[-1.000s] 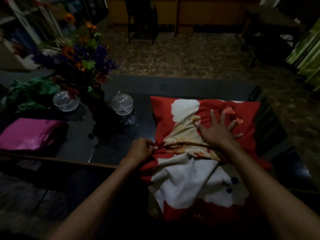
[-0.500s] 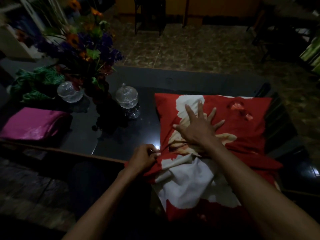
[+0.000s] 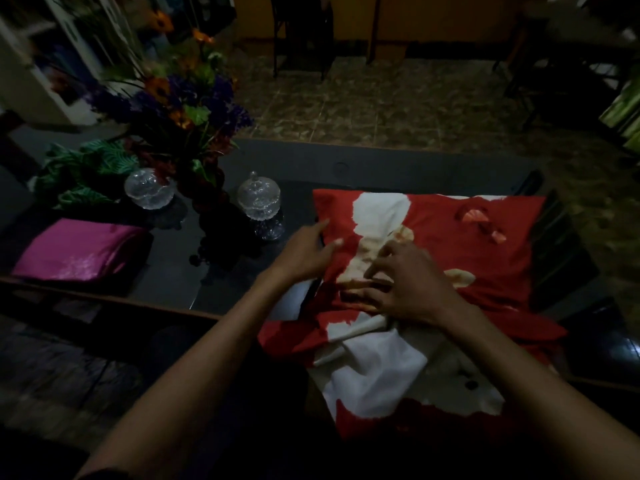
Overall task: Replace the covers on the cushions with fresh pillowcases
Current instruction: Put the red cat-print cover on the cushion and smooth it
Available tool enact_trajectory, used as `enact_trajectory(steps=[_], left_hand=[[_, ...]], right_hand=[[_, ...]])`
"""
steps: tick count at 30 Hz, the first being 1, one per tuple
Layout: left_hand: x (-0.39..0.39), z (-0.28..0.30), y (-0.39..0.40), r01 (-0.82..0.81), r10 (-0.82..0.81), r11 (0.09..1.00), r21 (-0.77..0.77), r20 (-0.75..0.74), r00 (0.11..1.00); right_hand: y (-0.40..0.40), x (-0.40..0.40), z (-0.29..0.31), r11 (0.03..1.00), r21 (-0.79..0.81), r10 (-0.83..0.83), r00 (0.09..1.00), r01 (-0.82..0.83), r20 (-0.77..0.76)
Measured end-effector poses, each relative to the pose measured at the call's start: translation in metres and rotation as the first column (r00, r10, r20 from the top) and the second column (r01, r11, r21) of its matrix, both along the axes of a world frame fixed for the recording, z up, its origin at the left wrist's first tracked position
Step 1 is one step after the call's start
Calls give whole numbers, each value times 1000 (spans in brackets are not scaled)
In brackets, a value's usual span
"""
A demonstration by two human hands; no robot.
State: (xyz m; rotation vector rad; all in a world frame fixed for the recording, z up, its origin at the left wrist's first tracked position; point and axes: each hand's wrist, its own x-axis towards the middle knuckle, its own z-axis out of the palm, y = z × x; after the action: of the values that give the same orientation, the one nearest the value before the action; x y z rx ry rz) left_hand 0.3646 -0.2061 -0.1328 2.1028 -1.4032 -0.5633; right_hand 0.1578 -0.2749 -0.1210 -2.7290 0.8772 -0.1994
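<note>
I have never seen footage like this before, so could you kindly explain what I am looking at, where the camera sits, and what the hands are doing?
There is no machine here: a person wears one camera on the head, looking down at their own bare hands. On a dark table lies a cushion in a red and white pillowcase. The left hand rests on its left edge; the right hand presses the bunched fabric at its middle. Neither clearly grips anything. Beside it stand a flower arrangement, two glass jars and a folded pink cloth.

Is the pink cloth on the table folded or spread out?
Folded: the pink cloth lies as a thick, compact rectangle with a rounded doubled edge on the table.
</note>
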Motion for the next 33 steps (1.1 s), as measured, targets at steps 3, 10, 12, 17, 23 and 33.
enact_trajectory(steps=[3, 10, 12, 17, 23, 33], left_hand=[[-14, -2, -42, -16, 27, 997, 75, -147, 989], [-28, -21, -73, -74, 103, 982, 174, -167, 981], [-27, -23, -72, -109, 144, 979, 174, -201, 969], [-33, -30, -69, -139, 156, 987, 77, -291, 944], [-40, -28, -66, -166, 171, 985, 43, -269, 948], [-86, 6, -124, 211, -203, 977, -15, 224, 953]], right_hand=[[6, -8, 5, 994, -99, 35, 996, -42, -78], [1, -23, 13, 996, -2, 91, 981, -93, -169], [0, -24, 13, 996, 44, 80, 990, -76, -113], [14, -30, -6, 990, 10, 138, 990, -138, -40], [20, -41, -22, 970, -97, 209, 970, -221, -121], [-30, -86, 2, 988, 21, -151, 988, 151, -9]])
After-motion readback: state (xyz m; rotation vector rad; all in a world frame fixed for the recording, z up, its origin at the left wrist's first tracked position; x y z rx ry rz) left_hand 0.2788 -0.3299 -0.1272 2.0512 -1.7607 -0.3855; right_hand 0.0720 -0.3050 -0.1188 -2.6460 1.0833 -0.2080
